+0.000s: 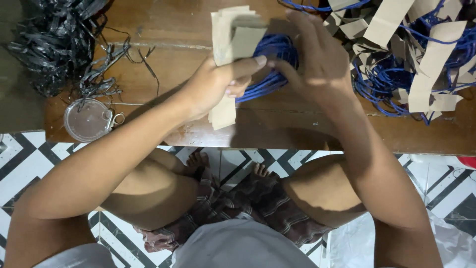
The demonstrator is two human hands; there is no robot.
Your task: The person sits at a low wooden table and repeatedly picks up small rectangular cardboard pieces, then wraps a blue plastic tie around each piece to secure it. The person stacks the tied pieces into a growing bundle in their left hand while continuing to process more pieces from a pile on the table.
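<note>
My left hand (218,82) grips a stack of tan cardboard strips (232,37) over the low wooden table (188,129). Its thumb points right and presses against a coil of blue cord (275,54). My right hand (317,59) lies over the coil from the right, fingers curled on it and on the top cardboard strip. Part of the coil is hidden under both hands.
A big heap of blue cord bundles wrapped in tan cardboard (421,49) fills the table's right end. Black plastic strips (54,44) lie tangled at the left, with a round clear lid (88,119) near the front edge. Below are my knees and a patterned tile floor (29,154).
</note>
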